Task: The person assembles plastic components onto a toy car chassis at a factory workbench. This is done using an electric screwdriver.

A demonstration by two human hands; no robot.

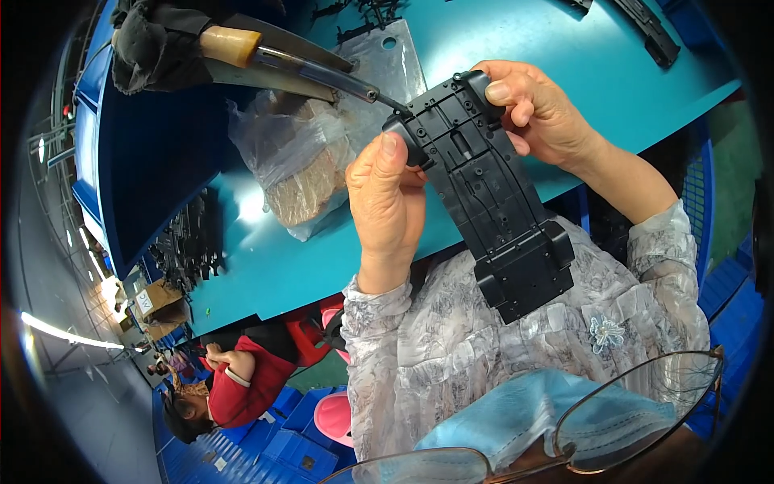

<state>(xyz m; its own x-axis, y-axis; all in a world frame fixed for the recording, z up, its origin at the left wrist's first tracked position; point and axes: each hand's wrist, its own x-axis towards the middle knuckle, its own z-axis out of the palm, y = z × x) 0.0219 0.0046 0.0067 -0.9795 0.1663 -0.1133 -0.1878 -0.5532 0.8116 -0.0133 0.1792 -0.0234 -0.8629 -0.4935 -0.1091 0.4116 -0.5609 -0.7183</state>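
The left hand is gripping one rounded corner of a long, black, ribbed plastic part, thumb pressing on top and fingers curling in nearly closed behind it; the right hand is pinching the opposite corner, its lower fingers bending loosely. The part is hanging across the near edge of the teal tabletop. A wooden-handled metal tool is pointing at its upper end, contact being unclear. A crumpled clear plastic bag is lying near that edge, left of the left hand.
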